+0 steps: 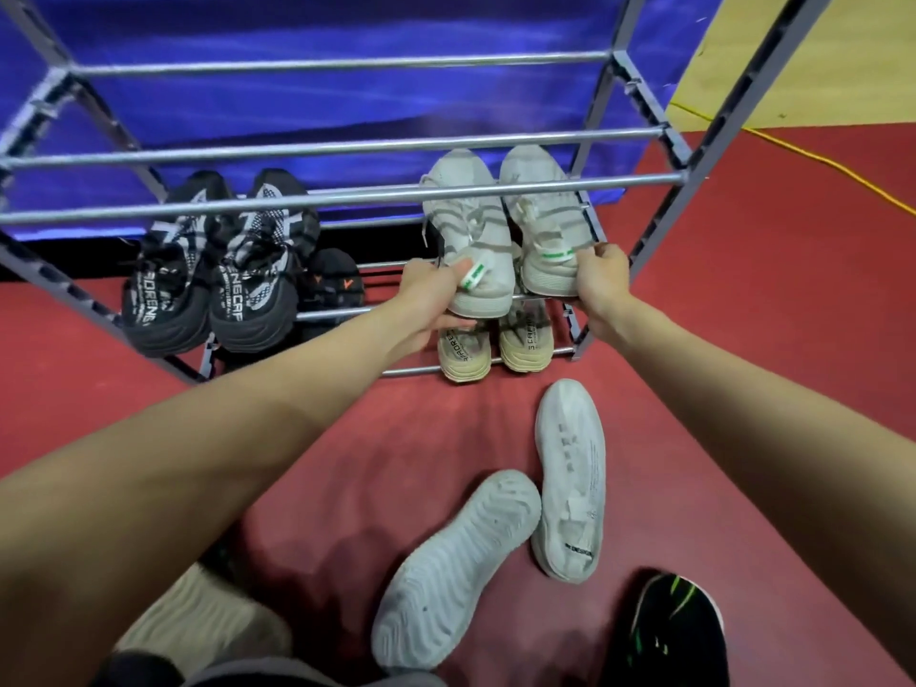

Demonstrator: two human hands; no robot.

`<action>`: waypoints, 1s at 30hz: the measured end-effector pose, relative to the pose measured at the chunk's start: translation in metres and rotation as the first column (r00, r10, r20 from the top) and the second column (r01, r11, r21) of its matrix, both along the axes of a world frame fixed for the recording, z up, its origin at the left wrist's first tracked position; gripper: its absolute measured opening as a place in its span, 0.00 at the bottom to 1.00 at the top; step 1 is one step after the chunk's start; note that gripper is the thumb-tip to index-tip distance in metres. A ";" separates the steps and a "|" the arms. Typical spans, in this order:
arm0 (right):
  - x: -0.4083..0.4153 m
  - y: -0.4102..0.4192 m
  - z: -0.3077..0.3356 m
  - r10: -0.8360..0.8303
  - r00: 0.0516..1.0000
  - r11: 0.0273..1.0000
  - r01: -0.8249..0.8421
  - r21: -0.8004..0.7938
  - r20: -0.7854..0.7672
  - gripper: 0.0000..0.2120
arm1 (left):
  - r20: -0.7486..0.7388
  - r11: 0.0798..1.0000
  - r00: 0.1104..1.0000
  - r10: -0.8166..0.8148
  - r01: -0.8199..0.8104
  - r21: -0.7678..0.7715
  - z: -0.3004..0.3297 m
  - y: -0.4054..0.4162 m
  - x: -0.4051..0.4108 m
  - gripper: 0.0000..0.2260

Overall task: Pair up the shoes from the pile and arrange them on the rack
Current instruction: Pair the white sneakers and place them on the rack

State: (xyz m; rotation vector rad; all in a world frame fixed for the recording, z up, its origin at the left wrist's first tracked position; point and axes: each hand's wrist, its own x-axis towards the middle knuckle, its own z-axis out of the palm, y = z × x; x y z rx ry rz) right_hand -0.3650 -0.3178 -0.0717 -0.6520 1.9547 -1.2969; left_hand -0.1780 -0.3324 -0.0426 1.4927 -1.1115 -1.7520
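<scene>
Two pale grey knit sneakers [500, 230] on metal rack [347, 195], heels clenched in my left hand [431, 285] and right hand [602, 275] fingers, toes pointing away.

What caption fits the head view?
Both hands, left hand and right hand, set white sneakers on the rack.

We see both bare arms stretched forward, converging toward frame centre. Left hand [430, 290] sits just left of centre, fingers curled closed, thumb on top. Right hand [602, 277] sits just right of centre, knuckles up, fingers clenched.
</scene>
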 end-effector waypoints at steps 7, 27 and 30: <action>-0.003 0.010 -0.006 0.039 0.988 0.999 -0.035 0.029 -0.150 0.10 | 0.020 1.000 1.000 -0.007 0.007 -0.007 0.001 -0.011 -0.006 0.19; 0.065 0.177 -0.041 0.522 0.729 0.852 -0.428 0.301 -0.443 0.19 | 0.655 0.860 0.682 -0.326 0.501 -0.094 -0.047 0.139 0.053 0.13; 0.075 0.216 -0.064 0.667 0.654 0.740 -0.525 0.421 -0.357 0.21 | 0.758 0.797 0.433 -0.488 0.575 0.185 -0.079 0.192 0.076 0.23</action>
